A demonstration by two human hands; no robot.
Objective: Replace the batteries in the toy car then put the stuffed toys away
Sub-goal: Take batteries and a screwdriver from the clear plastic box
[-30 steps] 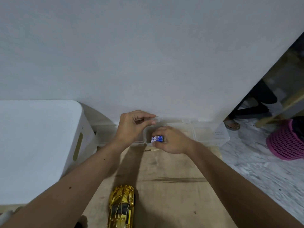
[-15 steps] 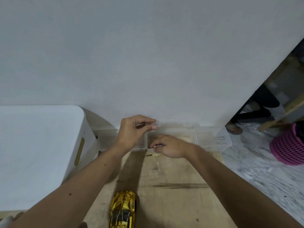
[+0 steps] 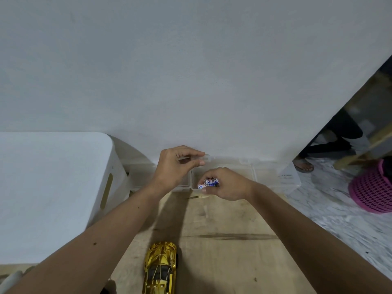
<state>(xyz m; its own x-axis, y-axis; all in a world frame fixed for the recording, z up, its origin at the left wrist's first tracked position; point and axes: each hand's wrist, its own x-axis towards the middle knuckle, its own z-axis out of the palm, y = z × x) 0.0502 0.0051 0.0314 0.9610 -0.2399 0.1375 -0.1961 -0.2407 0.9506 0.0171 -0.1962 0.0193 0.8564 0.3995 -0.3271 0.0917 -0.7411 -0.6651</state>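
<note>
A gold toy car (image 3: 160,268) lies on the wooden table (image 3: 222,240) near its front edge. At the back, against the wall, stand clear plastic boxes (image 3: 265,177). My left hand (image 3: 176,166) pinches the raised clear lid (image 3: 204,159) of one box. My right hand (image 3: 224,184) is over the open box and holds blue-and-white batteries (image 3: 209,183) between thumb and fingers. No stuffed toys are visible.
A large white storage bin (image 3: 53,187) with a slot handle fills the left side. A pink mesh basket (image 3: 373,187) sits on the marble floor at right. A person's foot in a sandal (image 3: 304,166) shows beyond the wall corner.
My right hand dipped into the box with its batteries hidden, then lifted and turned so the batteries show again. My left hand stays on the lid.
</note>
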